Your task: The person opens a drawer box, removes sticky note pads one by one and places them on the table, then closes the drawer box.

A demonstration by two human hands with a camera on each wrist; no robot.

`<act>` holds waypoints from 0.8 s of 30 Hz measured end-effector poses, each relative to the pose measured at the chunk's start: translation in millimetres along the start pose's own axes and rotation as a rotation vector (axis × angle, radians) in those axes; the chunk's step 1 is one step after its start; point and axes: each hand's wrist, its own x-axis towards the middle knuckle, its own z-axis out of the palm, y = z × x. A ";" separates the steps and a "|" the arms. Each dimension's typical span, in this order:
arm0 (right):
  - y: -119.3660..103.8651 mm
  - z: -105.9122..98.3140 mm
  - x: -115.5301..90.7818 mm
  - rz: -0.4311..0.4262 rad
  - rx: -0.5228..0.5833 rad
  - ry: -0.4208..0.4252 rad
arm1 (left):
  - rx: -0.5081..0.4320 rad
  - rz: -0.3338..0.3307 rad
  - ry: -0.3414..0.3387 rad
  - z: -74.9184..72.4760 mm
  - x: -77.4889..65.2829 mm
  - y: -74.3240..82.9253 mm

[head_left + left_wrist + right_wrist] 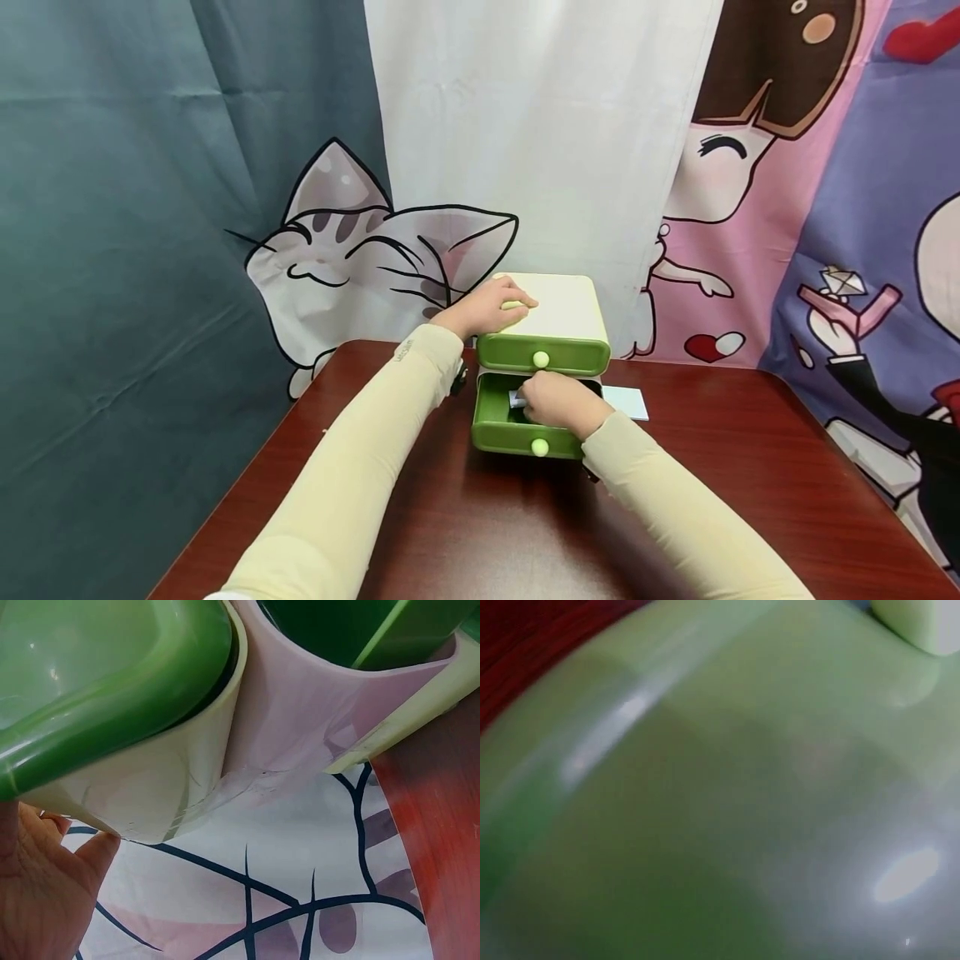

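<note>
A small two-tier drawer box (558, 304) with a cream top and green drawers stands at the table's far side. My left hand (491, 307) rests on its top at the left, fingers lying over the surface; in the left wrist view the left hand (49, 881) touches the cream casing. The lower drawer (504, 437) is pulled out, and the upper drawer (495, 353) sits above it. Inside the lower one, my right hand (561, 402) has curled fingers pinching a small whitish piece (516, 400), mostly hidden. The right wrist view shows only a blurred green drawer front (705, 802).
A pale flat card (627, 402) lies on the red-brown table (750, 467), right of the box. Round light-green knobs (540, 447) stick out from the drawer fronts. A printed curtain (525, 125) hangs close behind the box.
</note>
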 end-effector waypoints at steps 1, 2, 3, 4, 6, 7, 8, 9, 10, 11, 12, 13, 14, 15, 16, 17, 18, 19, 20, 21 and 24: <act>0.8 -0.8 -0.7 -0.003 0.012 0.003 | -0.002 -0.002 -0.001 -0.6 -0.2 0.8; 1.6 -2.1 -1.5 -0.009 0.026 0.009 | -0.001 -0.003 0.000 -0.9 -0.3 1.2; 2.2 -3.3 -2.3 -0.013 0.040 0.014 | -0.003 -0.006 0.000 -1.4 -0.5 1.6; 2.7 -4.7 -3.2 -0.018 0.053 0.018 | -0.004 -0.008 0.001 -1.7 -0.5 1.7; 3.7 -7.5 -5.2 -0.034 0.074 0.022 | -0.005 -0.008 0.001 -1.9 -0.3 1.6; 4.2 -9.1 -6.8 -0.042 0.088 0.022 | -0.004 -0.006 0.001 -1.9 -0.1 1.5; 5.0 -11.0 -8.5 -0.052 0.106 0.021 | -0.004 -0.003 0.000 -1.9 0.1 1.3; 5.9 -12.4 -10.5 -0.055 0.119 0.019 | -0.004 -0.001 -0.001 -1.9 0.3 1.3; 7.0 -14.0 -12.8 -0.061 0.130 0.017 | -0.003 0.001 -0.003 -1.8 0.6 1.3; 8.6 -15.2 -15.4 -0.067 0.143 0.017 | -0.002 0.003 -0.006 -1.6 0.8 1.3; 10.2 -16.5 -18.3 -0.073 0.160 0.021 | -0.002 0.003 -0.009 -1.5 0.9 1.5; 12.4 -17.3 -20.8 -0.075 0.177 0.026 | 0.001 0.001 -0.012 -1.2 1.1 1.1; 15.2 -18.0 -23.6 -0.077 0.197 0.035 | 0.002 -0.001 -0.014 -0.9 1.2 0.7; 18.1 -18.6 -26.8 -0.076 0.215 0.046 | 0.002 -0.002 -0.018 -0.6 1.3 0.4; 21.8 -18.9 -30.1 -0.077 0.237 0.059 | 0.002 -0.003 -0.022 -0.3 1.4 0.2; 25.3 -19.7 -33.9 -0.075 0.259 0.075 | 0.002 -0.002 -0.025 0.0 1.4 -0.1; 28.8 -20.9 -38.1 -0.072 0.280 0.093 | 0.001 -0.002 -0.027 0.2 1.5 -0.2; 32.3 -22.4 -42.5 -0.067 0.293 0.115 | 0.004 0.000 -0.028 0.4 1.6 -0.6; 35.8 -24.4 -47.5 -0.062 0.308 0.137 | 0.006 0.004 -0.026 0.5 1.9 -0.8; 39.3 -26.3 -52.6 -0.061 0.321 0.167 | 0.008 0.005 -0.024 0.4 2.1 -1.0; 50.0 -32.1 -70.1 -0.049 0.369 0.275 | 0.018 0.010 -0.018 0.2 2.7 -1.6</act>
